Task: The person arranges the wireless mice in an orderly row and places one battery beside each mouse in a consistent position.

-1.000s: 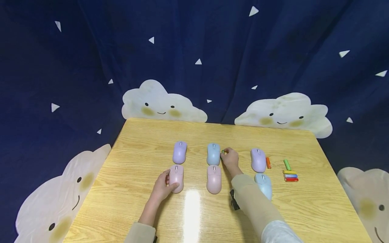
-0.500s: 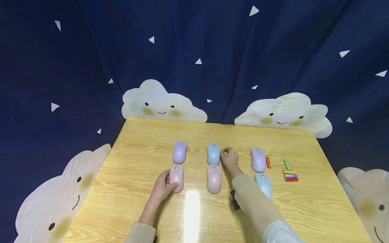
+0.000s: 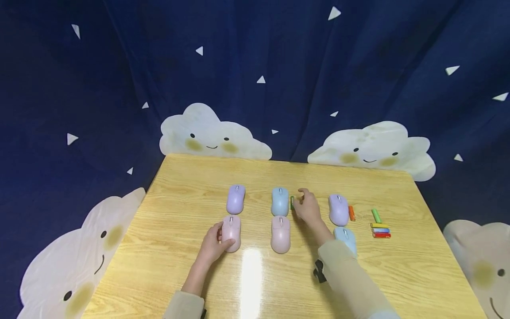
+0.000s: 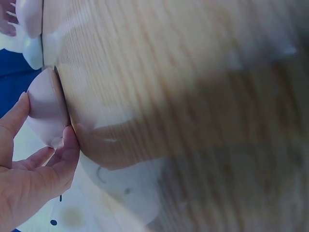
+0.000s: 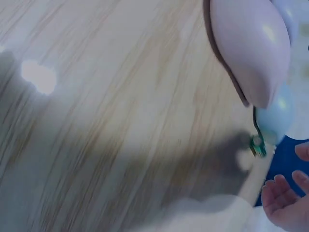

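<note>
My left hand [image 3: 212,243] grips a pink computer mouse [image 3: 233,232] from its left side, thumb and fingers on its edges; the left wrist view shows the same pink mouse [image 4: 47,108] between them. Beyond it is a purple mouse [image 3: 236,199]. My right hand [image 3: 308,208] is beside a dark green battery [image 3: 292,203], its fingers parted. That battery lies along the right side of a blue mouse [image 3: 280,201], with a second pink mouse [image 3: 280,235] in front. In the right wrist view, fingers [image 5: 282,193] are apart from the green battery [image 5: 258,146].
On the right sit another purple mouse [image 3: 338,210], an orange battery [image 3: 352,213] beside it, and another blue mouse [image 3: 345,239] partly behind my sleeve. Farther right are a light green battery [image 3: 376,216] and yellow, blue and red ones [image 3: 381,235]. A dark blue curtain [image 3: 255,53] hangs behind the table.
My right hand has let go of the green battery and drawn back to the right, its fingers opening; more of the battery shows. The left hand has stayed on the pink mouse.
</note>
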A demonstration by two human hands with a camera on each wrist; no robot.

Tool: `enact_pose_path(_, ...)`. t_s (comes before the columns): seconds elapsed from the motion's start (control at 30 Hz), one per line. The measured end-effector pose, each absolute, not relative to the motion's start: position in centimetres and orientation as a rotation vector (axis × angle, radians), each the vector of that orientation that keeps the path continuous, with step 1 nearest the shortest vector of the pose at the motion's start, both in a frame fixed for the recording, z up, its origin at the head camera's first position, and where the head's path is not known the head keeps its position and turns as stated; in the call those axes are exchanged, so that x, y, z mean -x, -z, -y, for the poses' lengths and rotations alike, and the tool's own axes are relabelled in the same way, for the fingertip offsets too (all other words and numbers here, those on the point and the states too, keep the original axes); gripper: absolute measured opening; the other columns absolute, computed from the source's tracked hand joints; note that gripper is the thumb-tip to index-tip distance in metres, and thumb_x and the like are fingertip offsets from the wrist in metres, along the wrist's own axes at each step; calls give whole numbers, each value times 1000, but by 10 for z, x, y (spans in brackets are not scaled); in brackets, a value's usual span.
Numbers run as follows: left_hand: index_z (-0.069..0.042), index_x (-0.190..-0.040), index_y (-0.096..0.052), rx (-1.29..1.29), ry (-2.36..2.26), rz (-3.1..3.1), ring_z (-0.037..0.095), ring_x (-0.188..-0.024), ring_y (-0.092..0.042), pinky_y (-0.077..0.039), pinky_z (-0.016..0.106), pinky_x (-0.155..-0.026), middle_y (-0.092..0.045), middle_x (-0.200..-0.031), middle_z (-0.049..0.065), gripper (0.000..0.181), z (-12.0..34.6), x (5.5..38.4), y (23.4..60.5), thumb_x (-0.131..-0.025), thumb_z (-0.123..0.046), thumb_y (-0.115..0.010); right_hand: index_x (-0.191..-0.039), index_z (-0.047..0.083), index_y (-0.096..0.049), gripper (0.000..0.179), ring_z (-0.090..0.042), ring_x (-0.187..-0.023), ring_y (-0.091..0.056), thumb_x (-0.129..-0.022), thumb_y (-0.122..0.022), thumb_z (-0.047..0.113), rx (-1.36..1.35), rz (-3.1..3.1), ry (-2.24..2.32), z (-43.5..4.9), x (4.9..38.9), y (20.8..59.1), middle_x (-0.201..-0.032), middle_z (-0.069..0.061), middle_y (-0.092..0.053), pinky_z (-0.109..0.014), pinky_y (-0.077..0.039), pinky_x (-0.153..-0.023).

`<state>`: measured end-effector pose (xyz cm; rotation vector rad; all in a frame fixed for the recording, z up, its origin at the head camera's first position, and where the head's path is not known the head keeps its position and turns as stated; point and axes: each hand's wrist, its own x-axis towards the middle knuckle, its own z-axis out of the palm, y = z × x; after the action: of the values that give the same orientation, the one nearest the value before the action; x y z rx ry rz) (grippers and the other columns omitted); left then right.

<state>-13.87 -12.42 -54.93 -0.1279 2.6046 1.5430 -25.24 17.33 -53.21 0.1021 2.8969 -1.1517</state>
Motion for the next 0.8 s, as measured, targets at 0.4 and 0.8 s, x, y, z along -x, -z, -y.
enact_pose_path(0.4, 11, -129, -39, 112, -1548, -2610, 25, -91, -53, -46, 41, -81, -55, -103, 17, 67, 125, 139, 552, -76, -12, -73, -123, 5, -50, 43, -40, -111, -43, -83, -62, 11, 560, -3277, 689, -230, 225, 507, -120, -20, -49, -57, -35, -90)
enact_pose_path(0.8, 12, -129, -40, 101, -1559, -2614, 25, -89, -51, -46, 41, -79, -54, -100, 16, 67, 124, 139, 551, -76, -12, -73, -117, 4, -52, 40, -45, -111, -39, -79, -64, 1, 546, -3400, 718, -310, 196, 517, -118, -22, -46, -62, -26, -91)
